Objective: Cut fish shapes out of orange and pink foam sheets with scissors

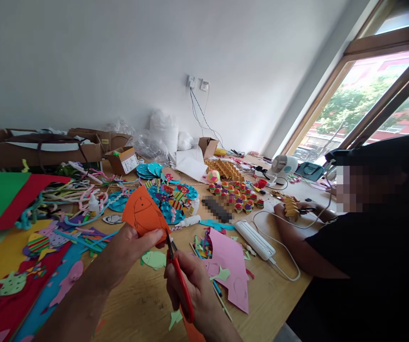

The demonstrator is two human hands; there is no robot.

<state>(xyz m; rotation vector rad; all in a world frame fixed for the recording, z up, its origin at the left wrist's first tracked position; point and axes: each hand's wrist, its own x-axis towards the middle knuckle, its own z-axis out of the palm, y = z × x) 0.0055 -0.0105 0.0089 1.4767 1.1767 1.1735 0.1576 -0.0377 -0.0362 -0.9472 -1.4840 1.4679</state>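
My left hand (135, 247) pinches the lower edge of an orange sheet (143, 213) with a fish outline drawn on it. My right hand (192, 285) is wrapped round red-handled scissors (183, 285), whose dark blades meet the sheet's lower right corner beside my left fingertips. Below the hands, a light green paper fish (153, 259) lies on the wooden table (136, 304). To the right is a pink sheet (228, 266) with pieces cut out of it and a small green star-like scrap (222, 274) on it.
A person in dark clothes (379, 237) works at the right. Nearby are a white power strip (256, 240) with its cable and a small fan (283, 166). Coloured sheets (1, 199) and pipe cleaners (65, 190) cover the left. Cardboard boxes (47, 152) stand along the wall.
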